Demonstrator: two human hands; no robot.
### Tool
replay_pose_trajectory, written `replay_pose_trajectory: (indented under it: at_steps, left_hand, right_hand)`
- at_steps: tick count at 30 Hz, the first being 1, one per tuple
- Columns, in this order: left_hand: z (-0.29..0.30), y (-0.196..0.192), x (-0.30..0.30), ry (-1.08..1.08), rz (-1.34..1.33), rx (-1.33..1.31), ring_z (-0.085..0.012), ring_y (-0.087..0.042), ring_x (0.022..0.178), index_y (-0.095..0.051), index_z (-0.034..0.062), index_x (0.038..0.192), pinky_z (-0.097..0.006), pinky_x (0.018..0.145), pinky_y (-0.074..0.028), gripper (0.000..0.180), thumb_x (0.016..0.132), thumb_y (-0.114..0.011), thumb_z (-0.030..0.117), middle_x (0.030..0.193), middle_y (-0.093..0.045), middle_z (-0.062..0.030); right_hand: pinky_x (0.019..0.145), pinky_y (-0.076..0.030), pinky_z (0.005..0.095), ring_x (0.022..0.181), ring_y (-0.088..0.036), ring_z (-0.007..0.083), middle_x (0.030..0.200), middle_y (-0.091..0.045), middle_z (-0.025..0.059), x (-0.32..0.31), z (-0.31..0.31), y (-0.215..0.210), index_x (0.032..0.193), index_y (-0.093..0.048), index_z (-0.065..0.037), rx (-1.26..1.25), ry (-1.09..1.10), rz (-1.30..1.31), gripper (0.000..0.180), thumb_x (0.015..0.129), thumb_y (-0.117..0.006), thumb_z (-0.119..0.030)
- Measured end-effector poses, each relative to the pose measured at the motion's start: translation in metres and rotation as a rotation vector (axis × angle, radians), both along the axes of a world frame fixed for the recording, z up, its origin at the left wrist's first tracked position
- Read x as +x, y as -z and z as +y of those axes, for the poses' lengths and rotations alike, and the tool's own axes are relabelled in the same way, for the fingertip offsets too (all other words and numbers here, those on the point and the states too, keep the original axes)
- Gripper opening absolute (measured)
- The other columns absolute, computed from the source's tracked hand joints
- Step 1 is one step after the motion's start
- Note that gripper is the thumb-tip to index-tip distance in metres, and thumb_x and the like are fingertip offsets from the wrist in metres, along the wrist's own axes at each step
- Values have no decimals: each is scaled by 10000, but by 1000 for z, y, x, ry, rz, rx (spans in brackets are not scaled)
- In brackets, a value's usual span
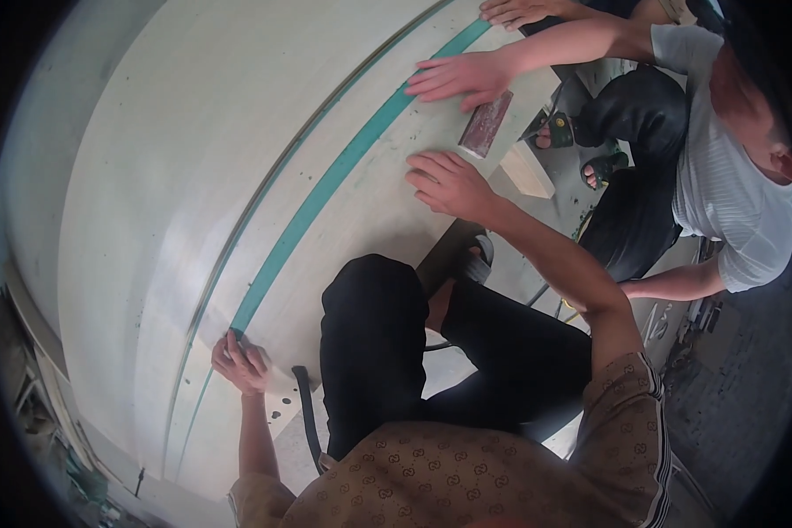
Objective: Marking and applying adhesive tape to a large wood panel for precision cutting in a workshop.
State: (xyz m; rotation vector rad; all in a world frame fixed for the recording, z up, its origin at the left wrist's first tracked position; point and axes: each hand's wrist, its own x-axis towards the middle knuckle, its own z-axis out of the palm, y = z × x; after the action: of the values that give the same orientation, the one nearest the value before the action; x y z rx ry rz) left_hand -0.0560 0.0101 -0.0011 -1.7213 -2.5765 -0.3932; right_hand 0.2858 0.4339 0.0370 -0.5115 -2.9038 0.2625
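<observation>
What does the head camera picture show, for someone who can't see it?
The person's left hand presses one end of a teal tape strip onto a big pale panel, right hand flat further along. A co-worker's hand holds the tape beside a sanding block.

Grey concrete floor (730, 387) at right, cluttered debris (70, 458) lower left, soft daylight
</observation>
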Motion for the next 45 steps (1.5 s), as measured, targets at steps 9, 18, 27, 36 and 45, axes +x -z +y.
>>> replay_pose_trajectory:
  at_steps: [9,18,27,36,45]
  left_hand:
    - [1,-7,1,-6,-29,-36,-365,-465,1137,-508,0,1341,-486,987,-327,509,890,-507,236,1237,-503,-196]
    - [98,-21,23,244,-121,36,-401,-442,1254,-508,61,1341,-508,1039,-329,504,872,-599,222,1383,-462,-205]
    - [175,-27,29,446,-158,-90,-378,-347,1382,-491,63,1365,-530,1149,-220,578,813,-608,191,1478,-395,-197]
    - [175,-18,26,483,-135,-54,-373,-349,1377,-495,89,1366,-546,1133,-227,571,826,-596,245,1478,-388,-189]
    - [173,-17,25,448,-158,-52,-362,-365,1372,-543,93,1326,-527,1135,-235,538,813,-604,245,1463,-414,-176]
  right_hand:
    - [801,-478,344,970,-594,199,998,-599,6,23,10,-7,887,-626,-120,30,59,165,186,733,-724,-152]
    - [730,-512,355,856,-622,257,957,-632,13,61,51,-22,897,-652,-126,138,405,324,233,694,-743,-54]
    - [743,-486,361,884,-606,226,999,-605,26,56,14,-14,937,-631,-123,69,260,256,261,704,-746,-98]
    - [743,-481,322,875,-603,201,974,-598,10,40,-16,-2,883,-627,-122,31,137,271,206,690,-682,-77]
    - [751,-460,318,861,-586,171,922,-573,-5,16,-49,19,845,-565,-131,-104,-13,199,148,738,-666,-124]
